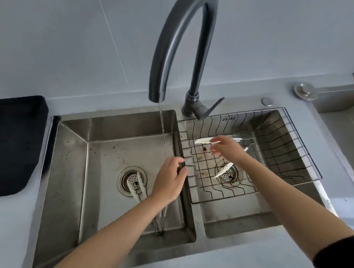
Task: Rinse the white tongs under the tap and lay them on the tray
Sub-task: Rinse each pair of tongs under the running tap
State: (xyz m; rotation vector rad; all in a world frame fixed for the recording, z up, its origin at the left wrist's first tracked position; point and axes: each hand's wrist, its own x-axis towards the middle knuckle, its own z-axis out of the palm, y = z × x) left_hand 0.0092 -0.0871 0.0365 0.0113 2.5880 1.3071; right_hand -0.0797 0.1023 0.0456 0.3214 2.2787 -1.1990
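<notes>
head view: the right hand (225,149) is over the wire tray (305,169) in the right basin, fingers loosely spread above white tongs (204,141) whose two arms splay across the tray floor, one tip near the hand and the other over the drain (226,173). whether a finger touches them i cannot tell; it reads as a release, hand wide and holding nothing. the left hand (170,181) is half curled on the divider (182,167) between basins, gripping no tool. a second pair (139,187) lies in the left basin, tips on its drain, and the tap (169,54) runs a thin stream into that basin's far right corner. my judgement is that the laying-down step is all but finished. to do it well, leave the tongs flat on the wires with both arms inside the rim, lift the hand straight up so nothing snags, then reach for the second pair.
</notes>
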